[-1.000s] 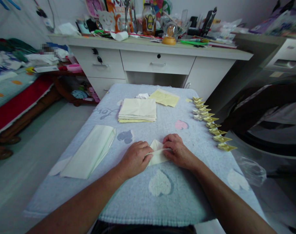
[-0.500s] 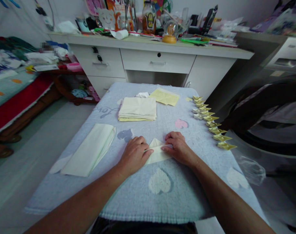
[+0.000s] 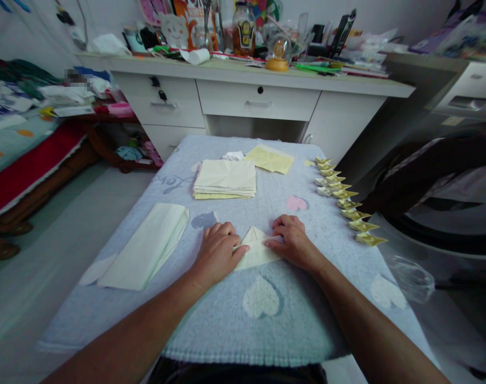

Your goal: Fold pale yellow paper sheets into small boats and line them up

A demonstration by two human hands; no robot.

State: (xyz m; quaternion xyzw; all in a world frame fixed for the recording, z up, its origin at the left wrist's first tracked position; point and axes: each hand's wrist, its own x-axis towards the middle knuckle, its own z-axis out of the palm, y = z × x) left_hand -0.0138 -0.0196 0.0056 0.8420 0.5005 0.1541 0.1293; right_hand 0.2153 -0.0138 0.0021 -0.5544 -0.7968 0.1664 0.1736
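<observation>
Both hands (image 3: 218,250) (image 3: 294,241) curl, thumbs (image 3: 240,253) pointing inward.

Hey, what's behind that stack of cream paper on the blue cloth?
Just behind the stack sits a crumpled white piece, and a yellow sheet lies back to the right. Anything the stack itself covers can't be seen.

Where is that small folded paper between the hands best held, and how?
The paper is probably best pinched at both ends of its crosswise fold, one hand from each side: it lies wide, its point facing away, and left hand and right hand touch those ends.
</observation>
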